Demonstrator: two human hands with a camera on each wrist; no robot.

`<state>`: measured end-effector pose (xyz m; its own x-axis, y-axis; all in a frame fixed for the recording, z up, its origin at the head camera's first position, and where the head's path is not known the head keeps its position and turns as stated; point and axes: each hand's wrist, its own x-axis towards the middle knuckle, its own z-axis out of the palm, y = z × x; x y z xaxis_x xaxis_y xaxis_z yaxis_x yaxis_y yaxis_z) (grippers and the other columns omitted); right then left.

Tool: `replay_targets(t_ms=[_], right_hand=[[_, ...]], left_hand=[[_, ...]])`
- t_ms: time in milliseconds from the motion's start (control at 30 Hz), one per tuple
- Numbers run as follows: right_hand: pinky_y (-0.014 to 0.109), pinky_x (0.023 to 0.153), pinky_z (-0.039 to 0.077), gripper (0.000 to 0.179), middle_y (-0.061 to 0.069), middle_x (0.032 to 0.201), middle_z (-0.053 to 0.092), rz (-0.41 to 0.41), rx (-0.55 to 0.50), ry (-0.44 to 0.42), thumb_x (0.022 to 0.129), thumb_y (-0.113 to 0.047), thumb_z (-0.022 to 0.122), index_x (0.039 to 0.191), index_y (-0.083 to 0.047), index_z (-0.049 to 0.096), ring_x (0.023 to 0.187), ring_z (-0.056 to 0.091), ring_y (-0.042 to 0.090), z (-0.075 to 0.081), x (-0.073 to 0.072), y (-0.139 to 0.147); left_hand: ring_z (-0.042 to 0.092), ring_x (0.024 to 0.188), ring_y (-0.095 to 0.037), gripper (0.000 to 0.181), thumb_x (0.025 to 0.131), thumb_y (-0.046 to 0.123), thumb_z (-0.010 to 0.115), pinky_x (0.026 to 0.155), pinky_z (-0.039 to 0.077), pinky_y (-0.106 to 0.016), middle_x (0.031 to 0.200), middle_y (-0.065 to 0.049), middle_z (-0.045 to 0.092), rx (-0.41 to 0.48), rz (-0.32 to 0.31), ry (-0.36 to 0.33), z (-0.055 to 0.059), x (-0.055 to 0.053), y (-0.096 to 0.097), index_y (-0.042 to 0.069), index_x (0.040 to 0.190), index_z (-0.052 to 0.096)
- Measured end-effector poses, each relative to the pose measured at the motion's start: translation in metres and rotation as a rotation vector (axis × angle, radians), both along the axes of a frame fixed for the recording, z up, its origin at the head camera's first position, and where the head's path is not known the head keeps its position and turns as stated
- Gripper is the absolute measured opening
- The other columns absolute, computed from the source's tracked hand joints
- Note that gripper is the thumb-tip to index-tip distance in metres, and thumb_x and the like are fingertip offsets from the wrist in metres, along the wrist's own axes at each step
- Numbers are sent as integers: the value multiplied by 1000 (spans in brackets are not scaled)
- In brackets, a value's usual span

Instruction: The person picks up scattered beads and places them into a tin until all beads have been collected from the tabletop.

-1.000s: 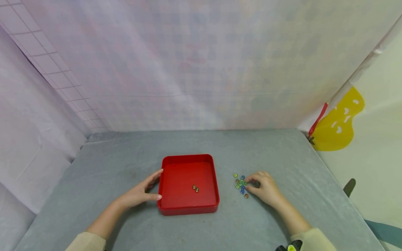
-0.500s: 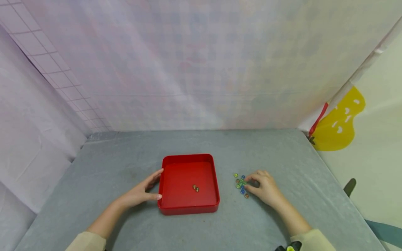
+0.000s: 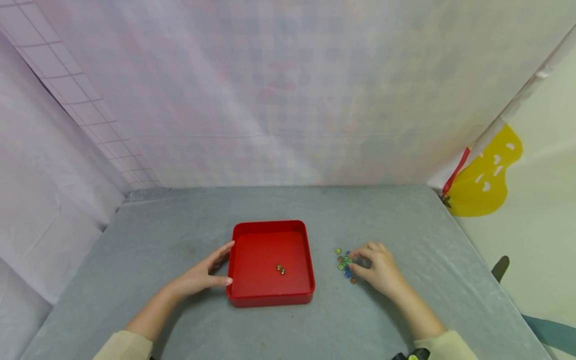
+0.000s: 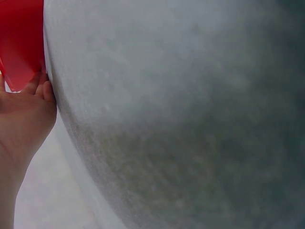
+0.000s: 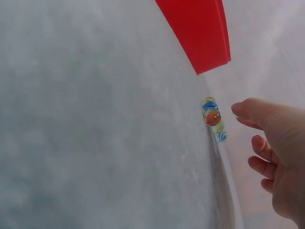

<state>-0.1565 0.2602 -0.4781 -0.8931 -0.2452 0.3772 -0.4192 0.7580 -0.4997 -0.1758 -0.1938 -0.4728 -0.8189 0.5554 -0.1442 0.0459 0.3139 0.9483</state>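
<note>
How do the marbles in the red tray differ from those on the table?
Number: the tray marbles are two; the table marbles form a larger cluster. Colour: the tray marbles look brownish; the table marbles mix green, blue and orange-brown. Both sets are small and round.

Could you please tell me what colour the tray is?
The tray is plain red; the head view shows it best.

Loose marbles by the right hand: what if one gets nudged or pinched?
Nudged, the marbles would probably roll, being round, and likely knock neighbours in that cluster. Their glassy shine suggests a slippery pinch. The grey cloth under them looks matte and may slow rolling.
</note>
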Motion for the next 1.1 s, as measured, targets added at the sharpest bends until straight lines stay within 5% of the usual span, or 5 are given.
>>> replay_targets(t_ms=[733,1100], right_hand=[[39,73,37,22,-2,81,62,-2,-15,158,68,-11,85,86,-16,72,81,50,15,9,1,-14],[40,81,34,21,0,83,64,7,-50,124,71,-13,84,87,-16,73,86,50,17,14,1,-23]], left_hand=[[19,139,-38,84,88,17,68,109,19,-56,155,-16,21,0,-1,-36,3,0,1,13,154,17],[18,140,-38,84,89,16,68,110,19,-55,155,-17,19,-5,-21,-6,4,1,0,11,154,15]])
